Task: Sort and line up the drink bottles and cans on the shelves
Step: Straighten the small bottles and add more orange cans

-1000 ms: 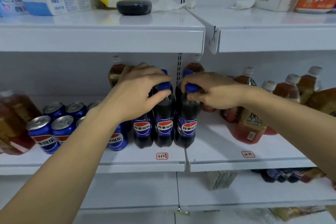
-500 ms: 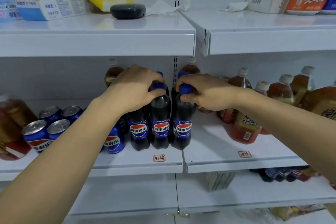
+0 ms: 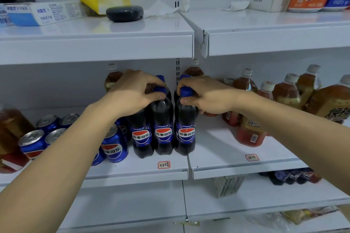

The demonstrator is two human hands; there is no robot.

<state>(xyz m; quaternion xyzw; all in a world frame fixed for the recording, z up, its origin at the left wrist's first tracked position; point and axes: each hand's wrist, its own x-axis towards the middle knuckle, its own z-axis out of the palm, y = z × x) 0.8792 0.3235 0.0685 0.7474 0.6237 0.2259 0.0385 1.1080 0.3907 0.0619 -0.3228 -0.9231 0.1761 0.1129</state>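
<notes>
Three dark cola bottles with blue caps stand side by side near the front of the middle shelf [image 3: 136,171]. My left hand [image 3: 132,92] grips the neck of the middle cola bottle [image 3: 163,130] and covers the top of the left cola bottle [image 3: 141,136]. My right hand [image 3: 204,96] grips the cap and neck of the right cola bottle [image 3: 186,132]. More blue caps show behind them. Several blue cola cans [image 3: 113,147] stand to the left, partly hidden by my left forearm. Amber tea bottles [image 3: 250,128] stand to the right.
A large amber jug [image 3: 11,138] sits at the far left. The upper shelf [image 3: 94,47] carries boxes, a yellow bag and a dark round object [image 3: 124,13]. Red-bordered labels [image 3: 164,164] mark the shelf front. The lower shelf holds dark bottles [image 3: 289,177] at the right.
Both hands have kept their hold on the cola bottles. The bottles stand in about the same place; the view has shifted slightly.
</notes>
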